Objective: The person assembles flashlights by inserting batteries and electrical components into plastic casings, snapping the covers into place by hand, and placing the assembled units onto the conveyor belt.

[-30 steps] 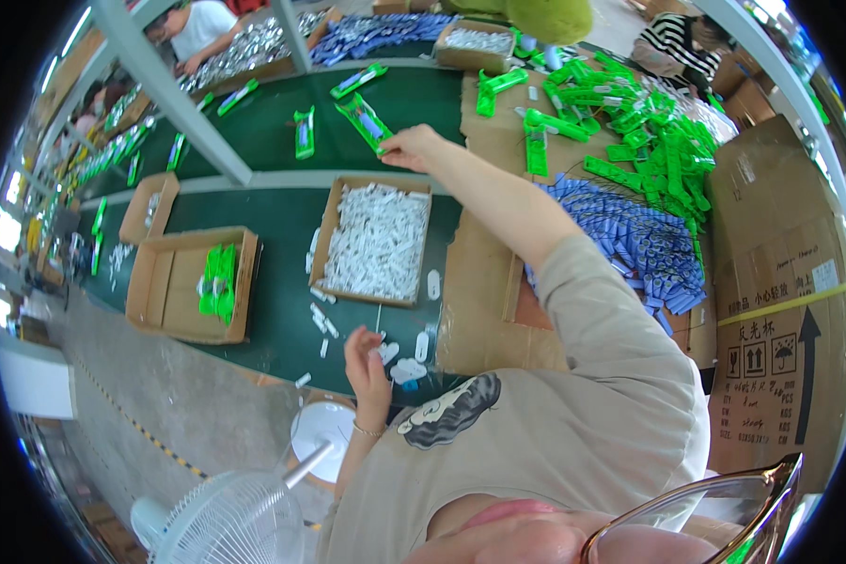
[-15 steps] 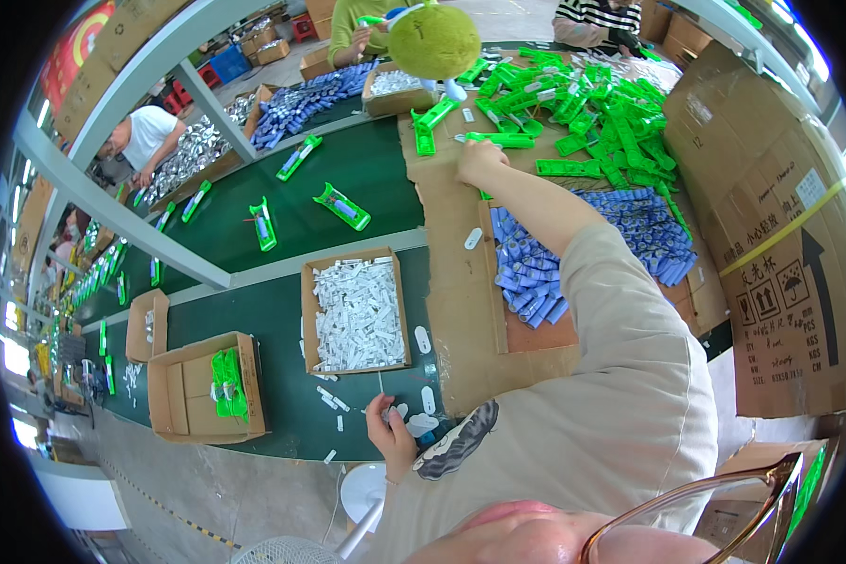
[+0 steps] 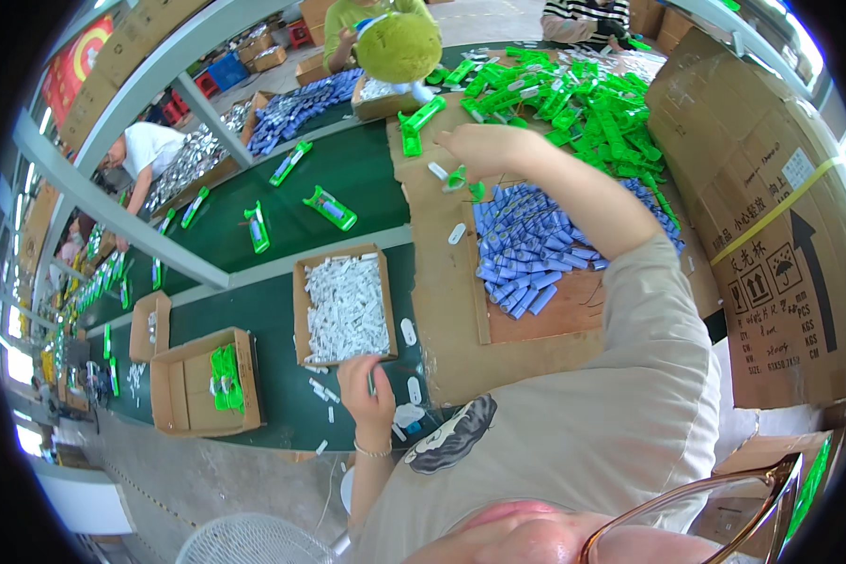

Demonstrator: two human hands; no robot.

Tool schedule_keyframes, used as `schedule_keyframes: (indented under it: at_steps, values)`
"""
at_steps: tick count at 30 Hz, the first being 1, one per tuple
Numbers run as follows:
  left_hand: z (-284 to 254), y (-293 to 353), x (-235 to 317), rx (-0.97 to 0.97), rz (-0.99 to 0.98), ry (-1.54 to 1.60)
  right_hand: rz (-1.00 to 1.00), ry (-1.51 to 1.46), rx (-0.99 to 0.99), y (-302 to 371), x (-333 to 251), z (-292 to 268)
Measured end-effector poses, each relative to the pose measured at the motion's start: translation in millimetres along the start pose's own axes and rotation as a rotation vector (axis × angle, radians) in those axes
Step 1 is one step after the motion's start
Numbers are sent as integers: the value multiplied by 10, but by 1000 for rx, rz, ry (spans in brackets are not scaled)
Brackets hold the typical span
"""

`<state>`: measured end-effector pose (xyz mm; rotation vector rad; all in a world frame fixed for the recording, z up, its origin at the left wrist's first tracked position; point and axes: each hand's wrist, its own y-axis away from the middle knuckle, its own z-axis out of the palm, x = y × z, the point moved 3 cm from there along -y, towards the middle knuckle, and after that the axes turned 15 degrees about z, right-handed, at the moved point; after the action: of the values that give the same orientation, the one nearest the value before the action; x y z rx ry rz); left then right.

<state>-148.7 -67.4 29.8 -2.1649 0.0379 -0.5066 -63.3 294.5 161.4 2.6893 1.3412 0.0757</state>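
My left hand point(image 3: 368, 395) is closed beside the near edge of a carton of small white plastic parts point(image 3: 348, 305). A thin dark rod-like thing shows between its fingers; its kind is unclear. My right arm reaches across a pile of blue-wrapped cylinders point(image 3: 536, 240). At its end my right hand point(image 3: 489, 150) is curled downward, its fingertips partly hidden. A small round green piece point(image 3: 455, 178) and a white oblong tab point(image 3: 438, 171) show right by its fingers. Beyond it lies a big heap of bright green plastic casings point(image 3: 592, 103).
Green casings with blue cylinders point(image 3: 330, 208) lie on the green conveyor belt point(image 3: 301, 240) at left. An open carton point(image 3: 183, 395) holds several green casings. A tall cardboard box point(image 3: 761, 235) stands at right. A green plush toy point(image 3: 399, 47) hangs ahead; other people sit beyond.
My right hand no longer visibly grips the long green casing and has turned downward. My left hand has moved up and left, to the white-parts carton. The whole view has shifted slightly.
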Motion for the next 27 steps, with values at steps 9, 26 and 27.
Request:
schedule_keyframes:
  at_steps: [9,26,27]
  values:
    - [270,-1186,62,-229,-30,651,-695,-497,-246,1080,-808,-669]
    - [238,-1006,46,282,-149,922,-489,-1342,-698,1171,-1489,1664]
    - [221,-989,45,285,-153,919,-490,-1341,-704,1178,-1464,1674]
